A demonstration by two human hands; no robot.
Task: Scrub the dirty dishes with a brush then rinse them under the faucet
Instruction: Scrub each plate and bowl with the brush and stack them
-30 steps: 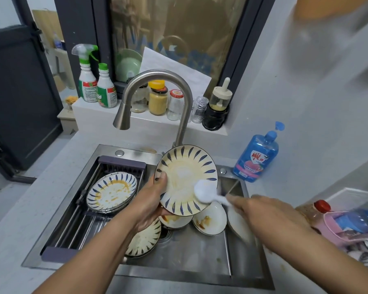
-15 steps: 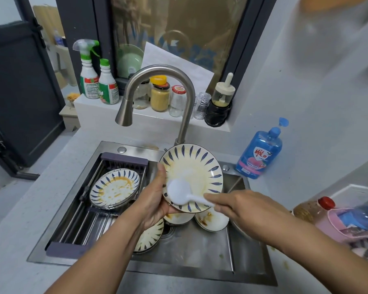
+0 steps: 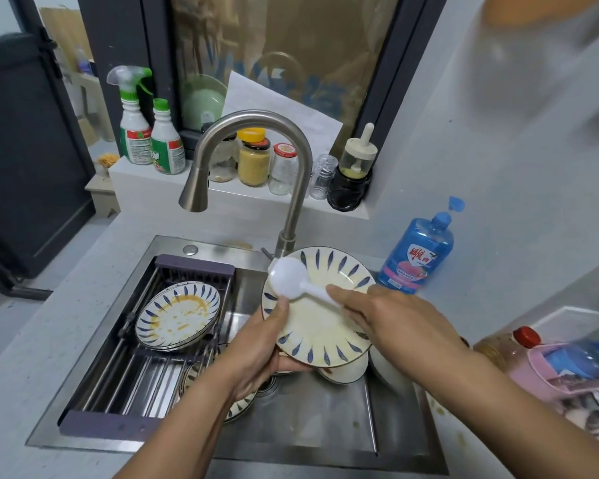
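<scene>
My left hand grips the lower left rim of a cream plate with blue leaf marks, tilted up above the steel sink. My right hand holds the handle of a white brush, whose round head presses on the plate's upper left rim. The curved steel faucet stands just behind the plate; no water runs. More dirty dishes lie in the basin under the plate, partly hidden by my hands.
A stack of stained plates rests on a drain rack in the sink's left half. A blue soap bottle stands at the right. Jars and spray bottles line the sill. Bottles and a pink tub crowd the right counter.
The brush has swept from the plate's lower right across to its upper left rim. The plate has tilted and shifted a little to the right in my left hand.
</scene>
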